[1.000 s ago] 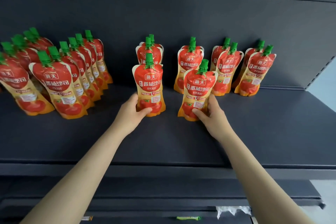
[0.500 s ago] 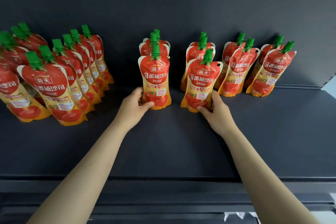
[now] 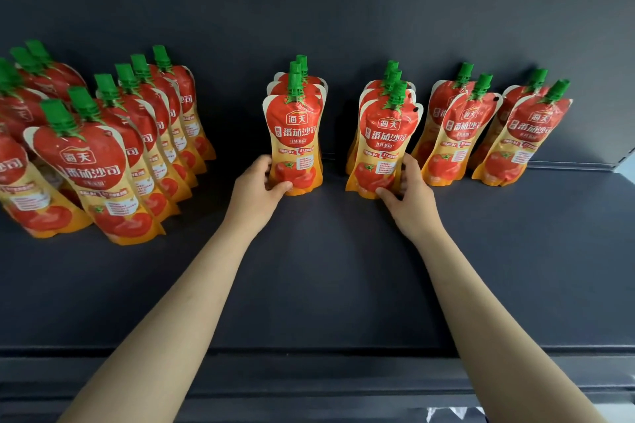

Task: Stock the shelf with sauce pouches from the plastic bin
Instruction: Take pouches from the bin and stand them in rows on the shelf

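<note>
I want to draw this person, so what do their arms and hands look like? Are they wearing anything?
The left forearm and right forearm are bare, no sleeves in view. The left hand and right hand wear no gloves; no watch, bracelet or ring shows.

Crumpled clear plastic wrap [image 3: 448, 415] pokes in at the bottom edge, and a pale strip [image 3: 628, 164] shows far right.
</note>
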The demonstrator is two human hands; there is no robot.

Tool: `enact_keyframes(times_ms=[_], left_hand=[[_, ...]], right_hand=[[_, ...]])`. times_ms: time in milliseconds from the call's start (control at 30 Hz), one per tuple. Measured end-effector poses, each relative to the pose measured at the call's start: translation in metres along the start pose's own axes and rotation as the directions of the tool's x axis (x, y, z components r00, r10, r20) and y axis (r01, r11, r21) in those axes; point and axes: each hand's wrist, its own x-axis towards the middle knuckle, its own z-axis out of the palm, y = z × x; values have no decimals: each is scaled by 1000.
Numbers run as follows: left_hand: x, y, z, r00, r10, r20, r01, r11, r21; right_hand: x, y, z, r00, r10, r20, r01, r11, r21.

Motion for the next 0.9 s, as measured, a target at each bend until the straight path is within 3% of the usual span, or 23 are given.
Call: enact_keyframes(times_ms=[700, 900], left_hand=[[-9, -3, -3, 995, -30, -91, 35, 998, 52], [-72, 29, -32, 981, 185, -52, -174, 970, 167]], right_hand=[[-12, -3, -12, 997, 78, -31, -77, 997, 24], [-74, -11, -72, 988, -67, -140, 37, 979, -203]])
